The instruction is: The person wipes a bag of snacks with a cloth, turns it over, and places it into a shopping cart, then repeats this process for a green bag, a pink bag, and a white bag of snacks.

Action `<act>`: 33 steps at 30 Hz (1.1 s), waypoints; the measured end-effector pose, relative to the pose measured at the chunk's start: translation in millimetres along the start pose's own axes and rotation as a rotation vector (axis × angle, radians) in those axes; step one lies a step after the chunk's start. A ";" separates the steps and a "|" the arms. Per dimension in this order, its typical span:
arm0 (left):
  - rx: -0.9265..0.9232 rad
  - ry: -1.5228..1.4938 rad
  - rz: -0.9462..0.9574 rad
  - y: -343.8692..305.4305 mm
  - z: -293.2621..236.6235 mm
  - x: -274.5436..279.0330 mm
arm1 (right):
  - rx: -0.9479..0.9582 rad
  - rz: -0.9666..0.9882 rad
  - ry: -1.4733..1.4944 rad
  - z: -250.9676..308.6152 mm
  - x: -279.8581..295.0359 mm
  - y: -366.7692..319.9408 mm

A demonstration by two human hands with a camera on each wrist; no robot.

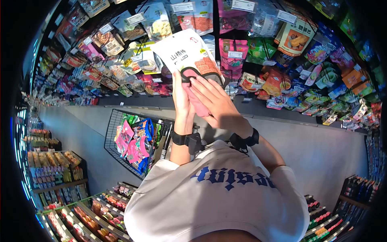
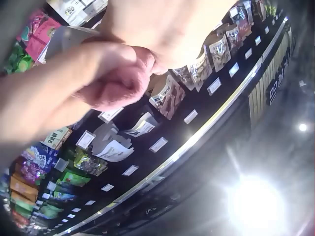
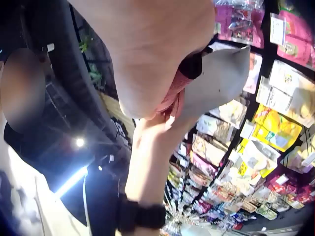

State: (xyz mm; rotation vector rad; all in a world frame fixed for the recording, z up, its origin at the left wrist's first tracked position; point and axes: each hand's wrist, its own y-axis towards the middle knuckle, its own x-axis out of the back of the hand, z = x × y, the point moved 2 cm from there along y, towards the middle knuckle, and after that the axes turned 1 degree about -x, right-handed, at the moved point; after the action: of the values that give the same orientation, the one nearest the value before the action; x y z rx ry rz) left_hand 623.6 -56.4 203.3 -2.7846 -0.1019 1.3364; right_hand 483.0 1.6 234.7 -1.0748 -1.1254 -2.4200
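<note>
A white snack bag [image 1: 177, 48] with a red-orange food picture is held up before the shelf in the head view. At its lower left edge the left hand [image 1: 183, 97] grips it, thumb upright and the other fingers hidden behind. The right hand [image 1: 218, 103] lies across its lower front with straight fingers. Between the palms is a soft pink item [image 1: 196, 101], which looks bunched in the left wrist view [image 2: 120, 86]. The right wrist view shows the bag's plain back [image 3: 216, 73] and a pink fold [image 3: 176, 96] between the hands.
Hanging snack packets [image 1: 109, 42] fill the shelf wall ahead. A black wire cart [image 1: 109, 133] with pink, blue and green packets [image 1: 138, 148] stands at the left beside the person. More shelves [image 1: 60, 185] are at lower left and lower right, with grey floor [image 1: 322, 157] between.
</note>
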 end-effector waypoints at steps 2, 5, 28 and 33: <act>-0.019 -0.078 0.053 7.7 1.4 12.6 | 0.036 0.061 -0.102 -6.3 -4.3 -2.8; -0.092 -0.058 0.115 -4.5 -3.3 -3.3 | -0.236 -0.259 0.252 -32.9 -6.5 -2.8; -0.070 0.130 0.041 -9.2 -8.5 -11.1 | -0.719 -0.323 1.351 -74.3 8.2 -42.3; -0.185 0.390 0.032 -3.6 -6.2 -10.2 | -0.650 -0.446 1.274 -73.8 4.2 -41.7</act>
State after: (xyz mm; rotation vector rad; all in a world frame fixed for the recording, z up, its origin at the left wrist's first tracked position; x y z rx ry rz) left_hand 622.0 -53.7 215.4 -3.1533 -0.1726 0.8014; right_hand 421.0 -25.3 183.5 0.7691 -0.1110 -2.9557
